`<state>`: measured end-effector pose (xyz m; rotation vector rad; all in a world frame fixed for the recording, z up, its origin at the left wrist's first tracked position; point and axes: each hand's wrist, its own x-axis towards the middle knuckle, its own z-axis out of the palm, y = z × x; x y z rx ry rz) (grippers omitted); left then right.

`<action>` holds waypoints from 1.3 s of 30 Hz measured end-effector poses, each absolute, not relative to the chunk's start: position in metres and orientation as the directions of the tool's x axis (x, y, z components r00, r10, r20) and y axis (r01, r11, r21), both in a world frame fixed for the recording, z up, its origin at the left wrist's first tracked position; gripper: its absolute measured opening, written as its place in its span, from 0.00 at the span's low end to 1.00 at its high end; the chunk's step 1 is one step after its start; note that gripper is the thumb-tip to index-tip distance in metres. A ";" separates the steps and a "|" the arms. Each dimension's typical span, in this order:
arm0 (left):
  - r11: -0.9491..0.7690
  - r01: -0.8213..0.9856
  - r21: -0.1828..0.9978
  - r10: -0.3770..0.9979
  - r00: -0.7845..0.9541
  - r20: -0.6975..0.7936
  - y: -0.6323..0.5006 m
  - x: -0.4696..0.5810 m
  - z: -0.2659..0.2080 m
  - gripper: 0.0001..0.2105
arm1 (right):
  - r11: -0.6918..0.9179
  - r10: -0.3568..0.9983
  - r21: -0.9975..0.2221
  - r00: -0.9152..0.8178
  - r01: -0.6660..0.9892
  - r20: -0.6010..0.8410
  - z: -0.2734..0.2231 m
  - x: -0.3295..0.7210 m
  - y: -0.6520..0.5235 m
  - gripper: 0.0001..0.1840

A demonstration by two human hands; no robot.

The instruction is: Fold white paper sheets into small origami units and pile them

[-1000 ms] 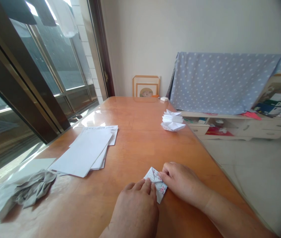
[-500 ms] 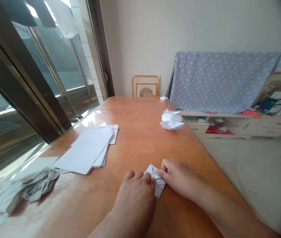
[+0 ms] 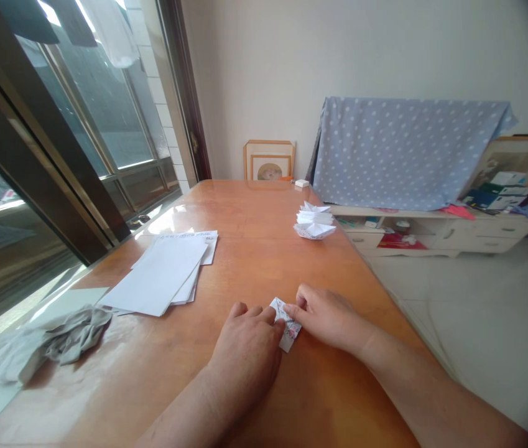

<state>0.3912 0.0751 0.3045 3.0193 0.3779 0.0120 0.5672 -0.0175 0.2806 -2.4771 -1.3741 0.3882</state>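
A small folded piece of paper (image 3: 290, 336) with a pink floral print lies on the wooden table (image 3: 240, 261) near the front. My left hand (image 3: 249, 342) rests on its left side, fingers bent and pressing the paper down. From the right, my right hand (image 3: 322, 314) keeps its thumb on the paper's upper right part, with the other fingers curled in. Both hands partly cover the folds. Farther off, near the table's right edge, stands a group of folded white paper pieces (image 3: 314, 225).
On the left lies a stack of white paper sheets (image 3: 165, 280), and nearer me a crumpled grey cloth (image 3: 77, 336). A small white box (image 3: 301, 183) sits at the far table edge. Beyond the table, a low cabinet (image 3: 454, 238) stands under a blue dotted cloth (image 3: 408, 152).
The view has shifted slightly, so the scene sits a little farther left and higher. Both hands stay on the folded paper, with hardly any change in their hold.
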 end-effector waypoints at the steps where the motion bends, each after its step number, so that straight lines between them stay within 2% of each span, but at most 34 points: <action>1: -0.966 0.241 0.096 0.242 0.970 0.002 0.075 0.391 0.304 0.10 | -0.514 0.852 -0.346 0.513 0.785 -0.103 0.282 0.564 -0.018 0.22; 7: -0.970 0.224 0.093 0.225 0.974 0.002 0.075 0.390 0.304 0.10 | -0.533 0.846 -0.247 0.513 0.809 -0.144 0.290 0.559 -0.020 0.19; 18: -0.970 0.232 0.077 0.228 0.972 -0.061 0.074 0.392 0.310 0.11 | -0.513 0.858 -0.261 0.483 0.818 -0.173 0.292 0.580 -0.031 0.16; 24: -0.971 0.226 0.073 0.223 0.974 -0.042 0.075 0.391 0.310 0.10 | -0.511 0.859 -0.290 0.478 0.809 -0.181 0.291 0.589 -0.034 0.12; 26: -0.972 0.221 0.079 0.219 0.975 -0.037 0.075 0.391 0.309 0.10 | -0.462 0.885 -0.370 0.448 0.806 -0.129 0.290 0.587 -0.032 0.10; 29: -0.971 0.220 0.089 0.219 0.975 -0.023 0.075 0.390 0.307 0.09 | -0.307 0.930 -0.527 0.367 0.793 0.011 0.288 0.576 -0.025 0.07; 31: -0.970 0.224 0.092 0.224 0.975 -0.007 0.075 0.390 0.306 0.09 | -0.201 0.956 -0.565 0.286 0.801 0.065 0.288 0.567 -0.022 0.08; 35: -0.968 0.232 0.092 0.234 0.972 0.011 0.073 0.389 0.307 0.09 | -0.125 0.987 -0.483 0.157 0.867 0.026 0.290 0.555 -0.023 0.12; 39: -0.967 0.239 0.084 0.241 0.970 0.022 0.071 0.388 0.307 0.09 | -0.090 0.995 -0.391 0.099 0.916 0.004 0.290 0.548 -0.030 0.12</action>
